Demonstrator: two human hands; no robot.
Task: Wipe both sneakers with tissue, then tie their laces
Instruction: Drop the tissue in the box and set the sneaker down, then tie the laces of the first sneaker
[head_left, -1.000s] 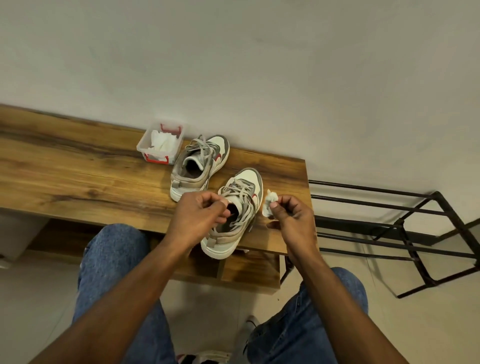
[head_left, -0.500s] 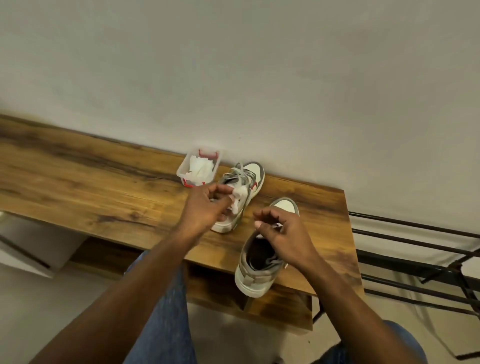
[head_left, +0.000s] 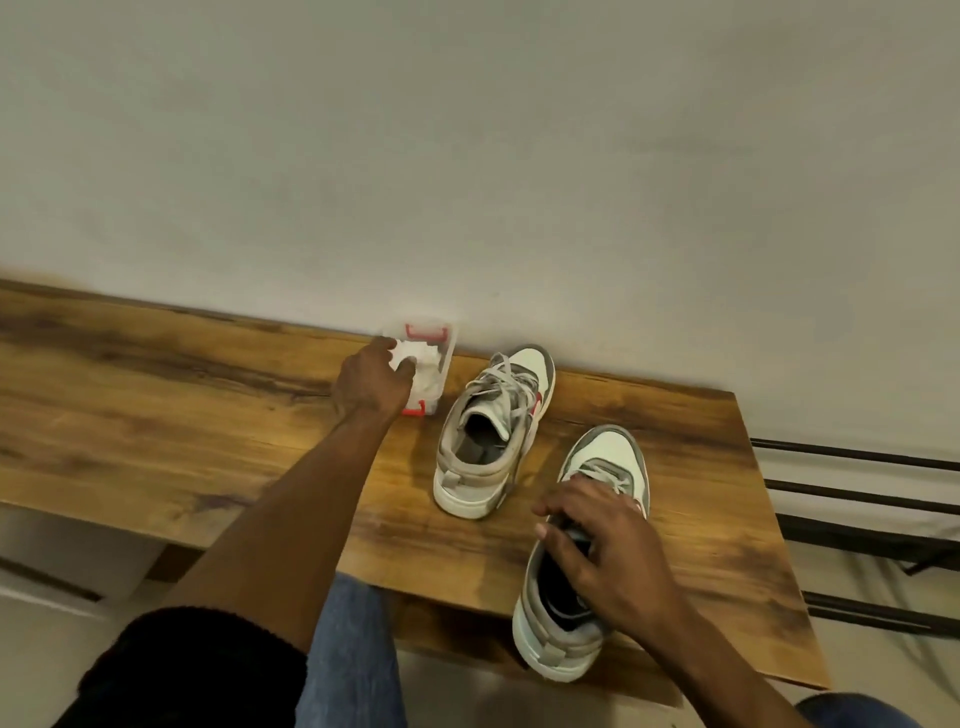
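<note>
The left hand reaches into the clear box with red clips at centre frame, against the wall, its fingers curled on the white tissue inside. The right hand, lower right, rests on the near sneaker, fingers bent over the tongue and collar; whether they pinch a lace I cannot tell. That sneaker sits at the front edge of the wooden bench, heel overhanging slightly. The far sneaker stands just beside the box, between it and the near one, laces loose. A black metal rack shows at the right edge.
</note>
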